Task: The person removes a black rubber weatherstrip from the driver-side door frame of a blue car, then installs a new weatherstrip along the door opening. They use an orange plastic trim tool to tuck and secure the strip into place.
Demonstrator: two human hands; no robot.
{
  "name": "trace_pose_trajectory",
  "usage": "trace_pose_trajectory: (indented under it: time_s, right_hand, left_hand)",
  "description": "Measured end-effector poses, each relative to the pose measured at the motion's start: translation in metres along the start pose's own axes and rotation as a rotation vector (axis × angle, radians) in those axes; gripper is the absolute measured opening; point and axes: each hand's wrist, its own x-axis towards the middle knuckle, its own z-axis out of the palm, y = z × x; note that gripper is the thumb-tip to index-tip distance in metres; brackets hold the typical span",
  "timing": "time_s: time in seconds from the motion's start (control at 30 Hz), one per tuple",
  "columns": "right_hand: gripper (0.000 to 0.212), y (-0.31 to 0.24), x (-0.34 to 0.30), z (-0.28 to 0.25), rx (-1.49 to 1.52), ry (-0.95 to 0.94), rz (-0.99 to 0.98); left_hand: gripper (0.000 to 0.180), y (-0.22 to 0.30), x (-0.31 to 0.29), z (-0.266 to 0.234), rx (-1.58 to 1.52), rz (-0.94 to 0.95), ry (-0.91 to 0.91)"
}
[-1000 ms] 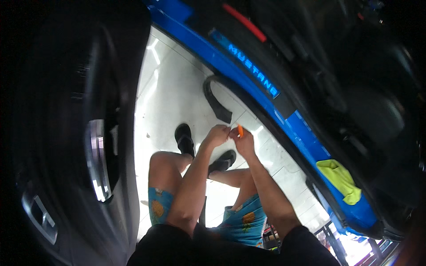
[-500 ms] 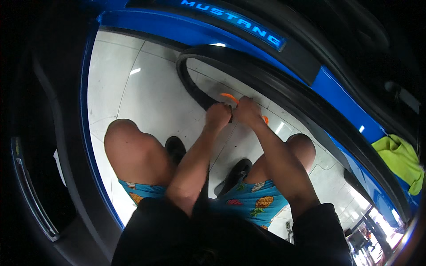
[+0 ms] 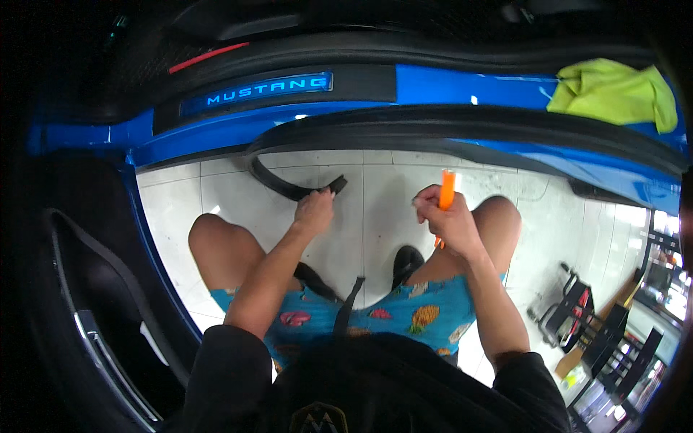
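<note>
A long black rubber weatherstrip point(image 3: 338, 185) hangs in a loop off the blue car's door sill. My left hand point(image 3: 315, 212) is closed on it just short of its free end, which pokes out past my fingers. Apart from the strip, over my right knee, my right hand point(image 3: 453, 227) grips an orange-handled tool point(image 3: 447, 189). One orange part stands up above the fist and another shows below it; the tool's working end cannot be made out. Something small and pale shows at my right fingertips, too small to name.
A lit sill plate point(image 3: 256, 90) lies along the blue door sill point(image 3: 462, 85). To its right a yellow-green cloth point(image 3: 613, 97) is draped over the sill. The open car door point(image 3: 94, 252) stands at my left. A black wheeled stand point(image 3: 603, 335) is on the tiled floor at far right.
My hands have come apart: the right has moved away from the strip with the orange tool, while the left still holds the strip near its end. The whole view has turned.
</note>
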Motion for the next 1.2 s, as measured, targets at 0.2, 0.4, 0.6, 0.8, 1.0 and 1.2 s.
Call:
trace_pose_trajectory:
  time_s: [0.2, 0.4, 0.6, 0.8, 1.0, 1.2]
  right_hand:
    - [0.013, -0.011, -0.056, 0.004, 0.056, 0.156, -0.322]
    - [0.010, -0.019, -0.075, 0.049, 0.036, 0.186, -0.302]
    - [0.010, -0.038, -0.093, 0.065, -0.216, 0.178, -0.277]
    - [0.012, -0.048, -0.117, 0.071, -0.152, 0.163, -0.289]
    - [0.012, -0.027, -0.115, 0.066, 0.036, 0.223, -0.413]
    - [0.012, -0.034, -0.134, 0.069, 0.304, 0.044, -0.371]
  left_hand:
    - [0.029, 0.012, -0.063, -0.065, -0.641, 0.307, 0.279]
    - [0.024, 0.051, -0.116, -0.072, -1.158, 0.455, 0.396]
    - [0.021, 0.072, -0.157, -0.104, -1.292, 0.498, 0.314]
    - [0.021, 0.090, -0.176, -0.129, -1.336, 0.516, 0.291]
    - [0.022, 0.100, -0.182, -0.138, -1.399, 0.500, 0.302]
    - [0.024, 0.105, -0.179, -0.157, -1.626, 0.409, 0.171]
